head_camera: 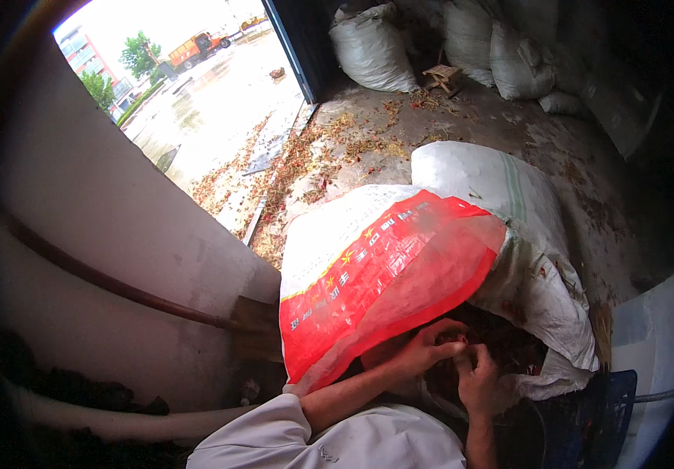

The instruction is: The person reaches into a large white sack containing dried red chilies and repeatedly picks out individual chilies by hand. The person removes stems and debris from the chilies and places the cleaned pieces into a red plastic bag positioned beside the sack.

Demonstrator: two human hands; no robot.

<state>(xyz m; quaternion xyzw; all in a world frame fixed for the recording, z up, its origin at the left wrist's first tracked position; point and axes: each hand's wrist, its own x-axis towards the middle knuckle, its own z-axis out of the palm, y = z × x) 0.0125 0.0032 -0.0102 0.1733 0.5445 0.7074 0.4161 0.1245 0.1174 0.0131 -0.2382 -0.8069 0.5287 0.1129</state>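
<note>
My left hand (435,346) and my right hand (476,375) meet over the mouth of a white woven sack (554,293) lying on its side. Between my fingertips is a small reddish piece (457,338), too small to name surely; it looks like a dried chili pepper. Dark red dried pieces (519,352) fill the opening of the sack. A red and white printed woven bag (372,264) spreads to the left, above my left forearm, and bears writing. The fingers of both hands are curled, and shadow hides part of them.
A blue plastic crate (612,410) stands at the lower right. Full white sacks (372,53) and a small wooden stool (444,73) are at the back. Stalks and red scraps (337,140) litter the floor by the doorway. A pale wall (126,234) runs along the left.
</note>
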